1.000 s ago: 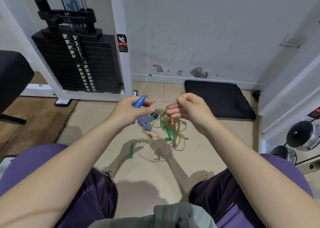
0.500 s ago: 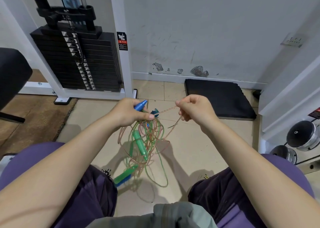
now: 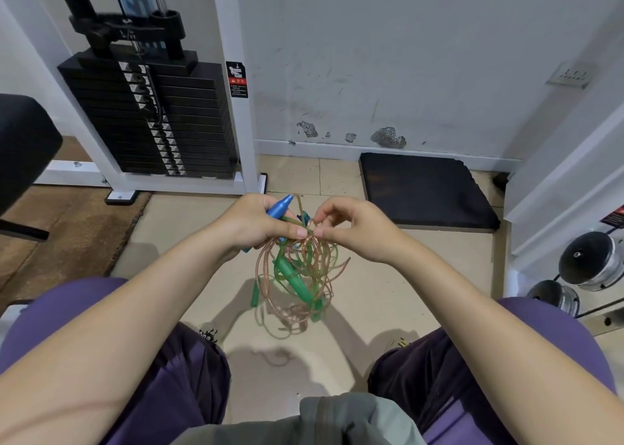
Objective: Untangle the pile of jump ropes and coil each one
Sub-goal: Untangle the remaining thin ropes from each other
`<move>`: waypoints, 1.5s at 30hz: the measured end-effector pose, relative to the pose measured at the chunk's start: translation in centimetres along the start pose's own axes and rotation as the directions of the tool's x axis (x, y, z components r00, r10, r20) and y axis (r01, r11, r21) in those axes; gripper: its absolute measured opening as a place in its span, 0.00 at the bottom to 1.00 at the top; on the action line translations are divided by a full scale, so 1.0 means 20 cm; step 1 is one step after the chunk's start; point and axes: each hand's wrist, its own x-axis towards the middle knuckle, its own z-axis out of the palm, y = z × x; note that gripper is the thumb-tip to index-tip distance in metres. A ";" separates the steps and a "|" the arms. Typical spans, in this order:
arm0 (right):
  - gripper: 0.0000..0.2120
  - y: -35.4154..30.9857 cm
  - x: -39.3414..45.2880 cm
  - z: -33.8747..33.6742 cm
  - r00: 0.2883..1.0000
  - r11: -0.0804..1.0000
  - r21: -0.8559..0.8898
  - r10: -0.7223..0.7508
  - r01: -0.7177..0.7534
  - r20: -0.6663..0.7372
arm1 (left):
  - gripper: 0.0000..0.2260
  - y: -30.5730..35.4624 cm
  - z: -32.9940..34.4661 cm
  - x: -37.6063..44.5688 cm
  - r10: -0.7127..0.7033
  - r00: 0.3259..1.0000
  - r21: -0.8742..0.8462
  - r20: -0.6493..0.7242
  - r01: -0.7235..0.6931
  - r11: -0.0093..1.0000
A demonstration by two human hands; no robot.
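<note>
A tangle of thin jump ropes [image 3: 297, 275], clear pinkish and green strands, hangs in the air between my hands above the floor. My left hand [image 3: 256, 225] grips a blue handle [image 3: 278, 207] together with the top of the bundle. My right hand [image 3: 347, 228] pinches a pinkish strand right beside the left fingertips. A green handle [image 3: 293, 280] dangles inside the loops, and a second green handle [image 3: 254, 296] hangs lower on the left. The lowest loops reach down close to the floor.
A black weight stack [image 3: 152, 117] in a white frame stands at back left. A black foam mat [image 3: 425, 191] lies by the wall at right. Chrome dumbbells [image 3: 587, 265] sit at far right. My knees in purple trousers flank the beige floor [image 3: 388, 292].
My right hand has come back left to meet the left hand and now pinches the pinkish strand beside it. The bundle hangs in wider loops under both hands.
</note>
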 end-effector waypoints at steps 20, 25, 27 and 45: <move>0.06 0.03 0.01 -0.07 0.972 0.972 0.030 0.231 -0.233 0.036 | 0.11 -0.04 -0.07 0.05 0.065 0.940 0.215 -0.334 0.009 0.977; 0.08 0.02 0.01 -0.06 0.973 0.969 0.089 0.231 -0.232 0.024 | 0.11 -0.04 -0.06 0.04 0.050 0.987 0.023 -0.154 -0.047 0.999; 0.08 0.01 0.01 -0.03 0.967 0.965 0.067 0.251 -0.253 0.032 | 0.17 -0.04 -0.05 0.03 0.015 0.998 0.110 -0.053 -0.009 0.994; 0.11 0.09 0.00 -0.18 0.955 0.953 -0.128 0.255 -0.274 -0.149 | 0.09 -0.06 -0.18 0.07 -0.111 0.917 -0.103 -0.382 0.077 0.992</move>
